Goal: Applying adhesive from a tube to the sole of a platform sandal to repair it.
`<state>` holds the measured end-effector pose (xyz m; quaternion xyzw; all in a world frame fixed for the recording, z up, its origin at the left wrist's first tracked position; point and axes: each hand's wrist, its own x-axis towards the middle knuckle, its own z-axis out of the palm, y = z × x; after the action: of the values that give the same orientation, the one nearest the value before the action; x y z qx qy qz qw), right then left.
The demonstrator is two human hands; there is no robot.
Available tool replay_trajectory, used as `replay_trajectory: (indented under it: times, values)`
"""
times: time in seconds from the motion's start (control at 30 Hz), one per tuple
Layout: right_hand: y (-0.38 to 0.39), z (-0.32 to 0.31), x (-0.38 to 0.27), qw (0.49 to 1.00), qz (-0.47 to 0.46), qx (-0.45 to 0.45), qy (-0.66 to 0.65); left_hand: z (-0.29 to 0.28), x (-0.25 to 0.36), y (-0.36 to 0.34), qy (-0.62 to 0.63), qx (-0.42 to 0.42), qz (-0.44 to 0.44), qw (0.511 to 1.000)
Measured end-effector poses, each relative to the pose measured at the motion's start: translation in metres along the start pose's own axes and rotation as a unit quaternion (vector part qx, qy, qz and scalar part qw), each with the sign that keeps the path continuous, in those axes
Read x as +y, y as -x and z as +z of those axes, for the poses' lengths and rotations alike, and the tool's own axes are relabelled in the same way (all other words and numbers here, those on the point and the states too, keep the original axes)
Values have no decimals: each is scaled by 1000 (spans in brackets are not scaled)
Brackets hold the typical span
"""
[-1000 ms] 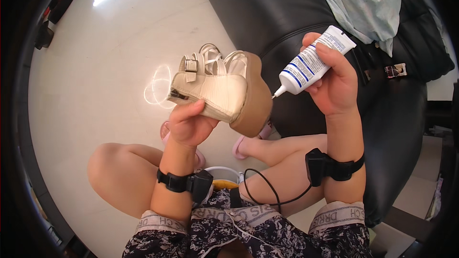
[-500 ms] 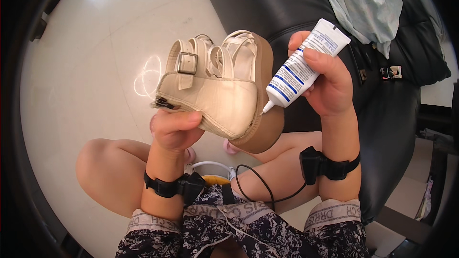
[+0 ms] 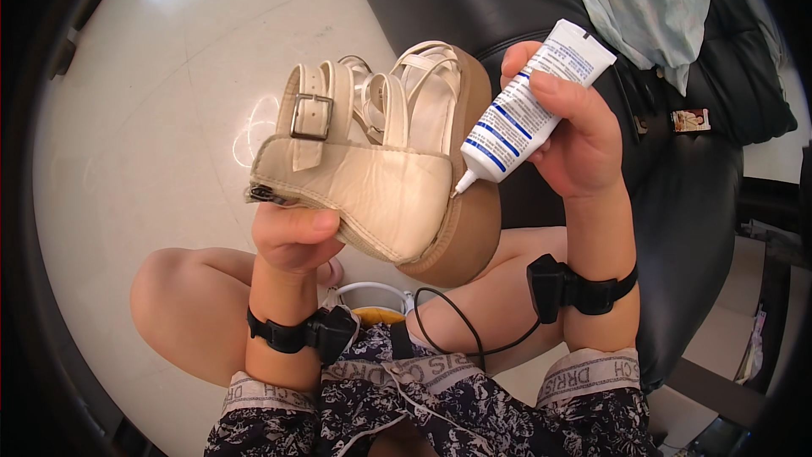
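Note:
A cream strappy sandal (image 3: 364,186) with a metal buckle (image 3: 312,116) and a thick brown platform sole (image 3: 470,228) is held up over my lap. My left hand (image 3: 296,235) grips its heel part by the zipped edge, thumb on the outside and the other fingers mostly hidden behind. In my right hand (image 3: 575,131) is a white glue tube (image 3: 534,106) with blue stripes, tilted nozzle-down. The fine tip (image 3: 457,193) meets the seam between the cream upper and the brown sole, near the heel.
A black leather sofa (image 3: 499,8) stands to the right, with a pale green cloth (image 3: 643,0) and a small printed packet (image 3: 691,120) on it. Black straps with boxes (image 3: 575,289) sit on both forearms, a black cable (image 3: 474,330) between them. Pale tiled floor (image 3: 169,118) lies left.
The sandal has shifted slightly left and turned its heel side more toward me. The tube has moved a little up and left, its tip now at the upper-sole seam.

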<state>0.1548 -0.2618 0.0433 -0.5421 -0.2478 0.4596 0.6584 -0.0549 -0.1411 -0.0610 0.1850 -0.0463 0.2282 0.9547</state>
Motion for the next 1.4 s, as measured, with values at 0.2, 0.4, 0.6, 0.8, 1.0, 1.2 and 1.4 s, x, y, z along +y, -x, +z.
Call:
replay_trajectory:
  times: [0.2,0.4,0.6,0.8,1.0,1.2,1.4]
  values:
    - [-1,-1,1,1000,-4,-15,6,-4,-1,0,-12,-7,8,1000]
    - [-3,-3,4,999,-1,-40,-6,1,2,0,-21,26,-1,999]
    - [-1,1,2,999,11,-45,-2,2,4,3,-32,37,-2,999]
    - [-1,1,4,999,17,-39,12,-1,4,10,-69,51,9,996]
    - [0,0,3,999,15,-27,11,12,5,8,-47,76,4,996]
    - [0,-1,1,998,37,-41,-6,13,7,9,-68,86,-13,994]
    - [0,-1,0,998,65,-15,-12,18,7,8,-91,95,-32,991]
